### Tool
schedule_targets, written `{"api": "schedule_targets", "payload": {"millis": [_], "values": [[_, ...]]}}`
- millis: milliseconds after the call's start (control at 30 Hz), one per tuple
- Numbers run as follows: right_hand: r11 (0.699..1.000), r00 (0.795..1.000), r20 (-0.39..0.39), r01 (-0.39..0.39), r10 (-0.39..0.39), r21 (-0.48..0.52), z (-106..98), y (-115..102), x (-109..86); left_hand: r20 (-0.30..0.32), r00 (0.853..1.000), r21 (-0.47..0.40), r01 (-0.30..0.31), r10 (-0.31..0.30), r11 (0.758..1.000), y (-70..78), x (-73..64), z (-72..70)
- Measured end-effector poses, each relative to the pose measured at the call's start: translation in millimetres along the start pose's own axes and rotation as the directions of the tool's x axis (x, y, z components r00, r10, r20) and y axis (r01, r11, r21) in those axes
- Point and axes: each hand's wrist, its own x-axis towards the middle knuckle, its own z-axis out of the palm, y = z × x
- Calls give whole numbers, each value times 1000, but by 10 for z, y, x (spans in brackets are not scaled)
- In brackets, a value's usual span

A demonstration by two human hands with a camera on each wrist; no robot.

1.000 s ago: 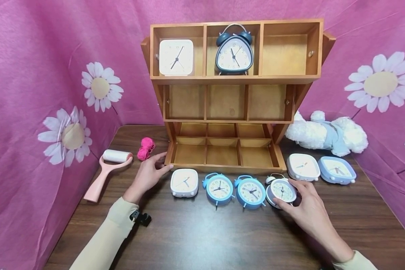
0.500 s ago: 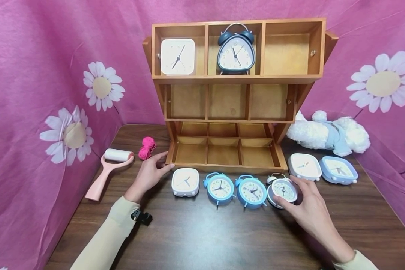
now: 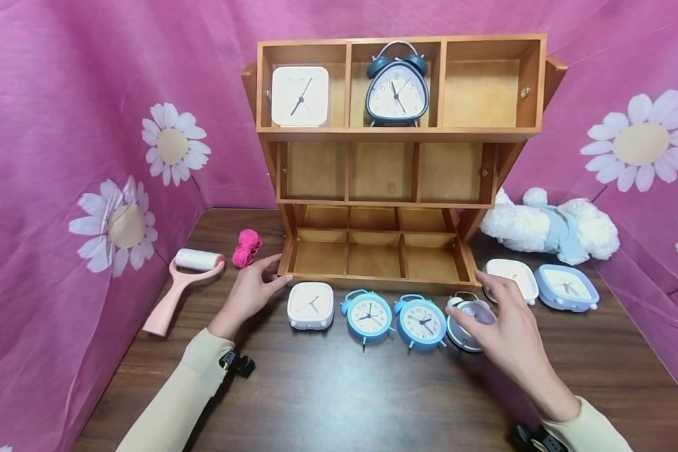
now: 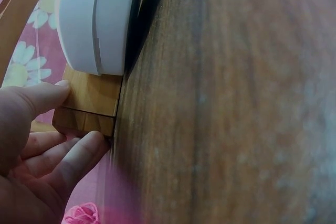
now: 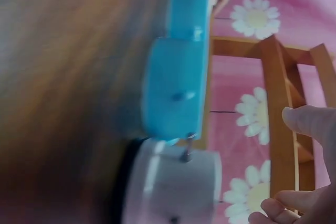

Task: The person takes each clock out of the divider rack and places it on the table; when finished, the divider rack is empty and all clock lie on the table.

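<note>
My left hand (image 3: 248, 294) grips the lower left corner of the wooden shelf (image 3: 390, 284); in the left wrist view the thumb lies on one face of the corner and fingers (image 4: 86, 153) on another. My right hand (image 3: 511, 336) hovers over a white round twin-bell alarm clock (image 3: 479, 312), thumb and fingers spread and nothing between them. That clock (image 5: 184, 182) stands clear of the hand in the right wrist view. To its left are two blue twin-bell alarm clocks (image 3: 421, 321) (image 3: 368, 317) and a white square clock (image 3: 311, 306).
In the top row sit another white square clock (image 3: 285, 94) and a dark teal alarm clock (image 3: 397, 94). On the right lie a white clock (image 3: 516, 273), a blue square clock (image 3: 567, 287) and a plush toy (image 3: 556, 229). A pink lint roller (image 3: 172, 301) and pink yarn (image 3: 247, 248) lie left.
My right hand has let go of the white round alarm clock and risen above it, its fingers spreading wider. The left hand keeps its grip on the shelf corner.
</note>
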Motion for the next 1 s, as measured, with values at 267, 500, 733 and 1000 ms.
{"api": "schedule_targets", "payload": {"millis": [267, 500, 733, 1000], "values": [[997, 997, -65, 52, -48, 56, -102, -367, 338, -29, 999, -27, -44, 43, 999, -121, 28, 39], [982, 987, -126, 122, -105, 142, -185, -744, 620, 15, 999, 22, 35, -36, 999, 71, -27, -32], [961, 967, -172, 216, -186, 175, -186, -1028, 876, 39, 996, 37, 76, -77, 996, 83, -34, -23], [946, 952, -222, 258, -213, 198, -217, -1234, 1213, -2, 1000, -14, -16, 16, 1000, -12, -6, 24]]}}
